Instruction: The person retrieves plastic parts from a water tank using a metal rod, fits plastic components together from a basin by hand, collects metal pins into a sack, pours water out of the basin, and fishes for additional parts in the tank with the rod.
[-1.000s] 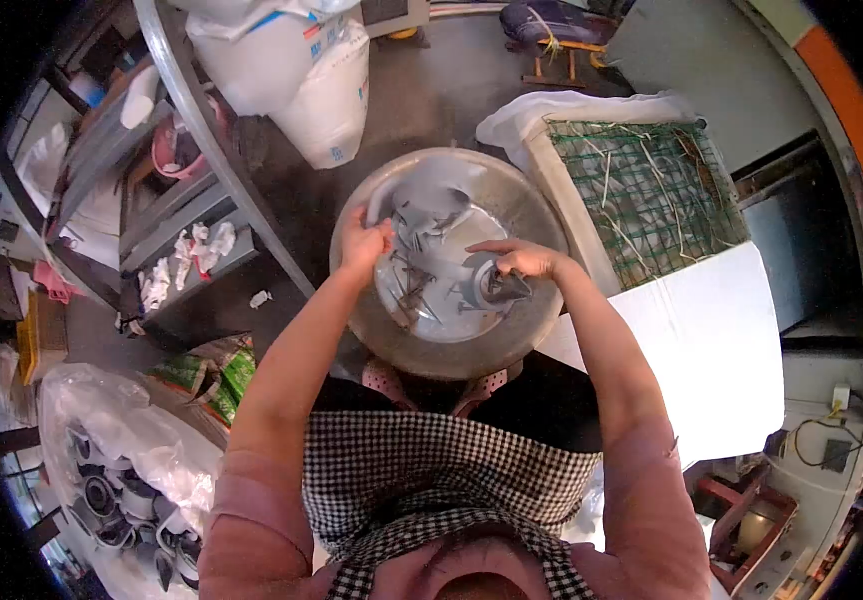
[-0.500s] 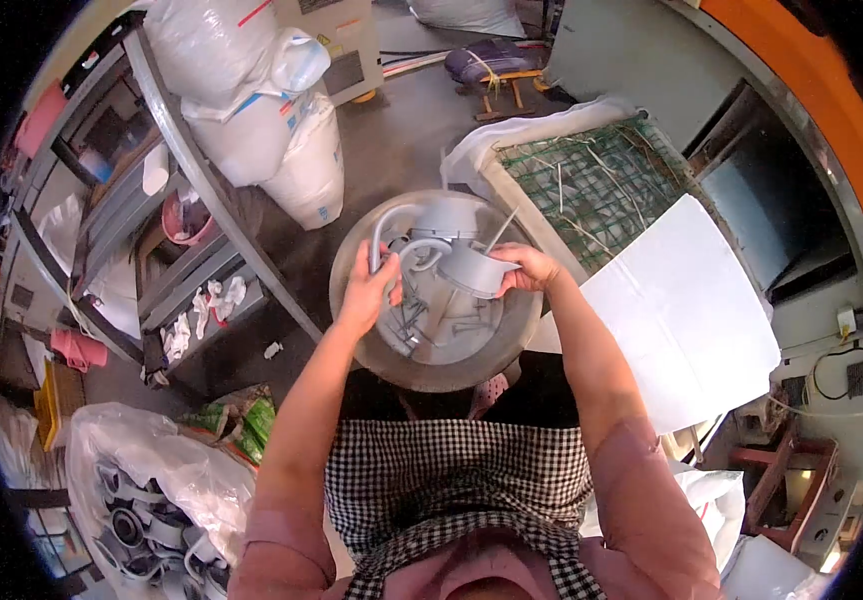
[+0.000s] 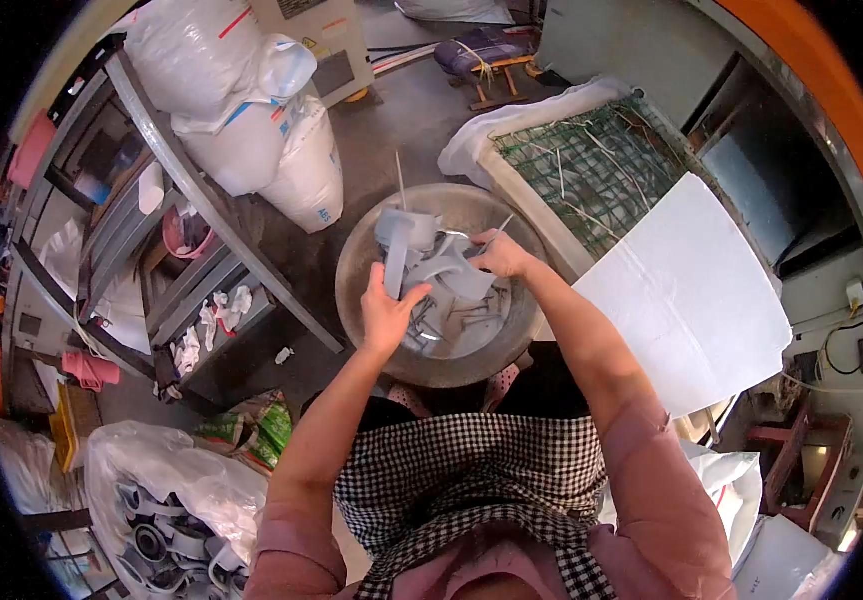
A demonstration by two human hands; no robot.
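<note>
Over a large round basin [image 3: 356, 345] I hold a cluster of grey moulded plastic pieces [image 3: 451, 275], with curved and ring-like shapes and thin rods sticking out. My left hand [image 3: 386, 312] is closed round the cluster's left side, by a flat upright strip [image 3: 397, 255]; its thumb points right. My right hand [image 3: 503, 252] grips the cluster's right edge, its fingertips partly hidden; a thin rod rises beside it. Grey plastic sticks [image 3: 471, 318] lie scattered in the basin below.
At the lower left stands a clear plastic bag [image 3: 111, 450] of grey ring-shaped parts. White sacks [image 3: 301, 175] are stacked beside a metal rack [image 3: 211, 190]. To the right are a white sheet [image 3: 686, 300] and a cloth-edged frame with green netting [image 3: 591, 170].
The grey plastic cluster has turned in my hands, and its flat strip now stands upright at the left. My left hand has moved slightly down and right; my right hand slightly up and left.
</note>
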